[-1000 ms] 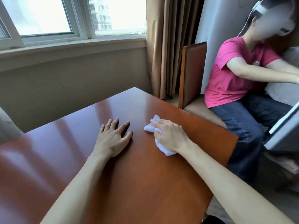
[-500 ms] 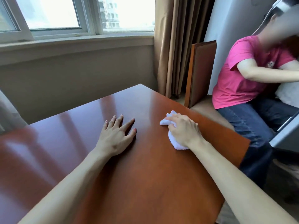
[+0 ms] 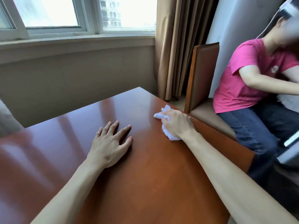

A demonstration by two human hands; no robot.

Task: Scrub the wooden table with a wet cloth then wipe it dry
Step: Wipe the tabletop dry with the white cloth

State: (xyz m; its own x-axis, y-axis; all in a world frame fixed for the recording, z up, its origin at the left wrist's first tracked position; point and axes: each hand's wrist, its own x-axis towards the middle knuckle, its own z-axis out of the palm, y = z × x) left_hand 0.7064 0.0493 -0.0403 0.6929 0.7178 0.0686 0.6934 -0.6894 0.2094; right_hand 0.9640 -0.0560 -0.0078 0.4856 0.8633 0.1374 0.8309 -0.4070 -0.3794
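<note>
Head view: I see glossy reddish-brown wooden table (image 3: 145, 175), scrub in progress. My left hand (image 3: 111, 143) flat, fingers spread and relaxed, bracing top. My right hand (image 3: 177, 124) clenched round bunched white wet cloth (image 3: 168, 135) near right edge. I'd judge: even pressure, overlapping strokes, 1 strip at time.

Bright window (image 3: 84, 12) above a beige wall (image 3: 77, 81); tan curtain (image 3: 181, 46) beside a wooden chair (image 3: 202, 75).
</note>
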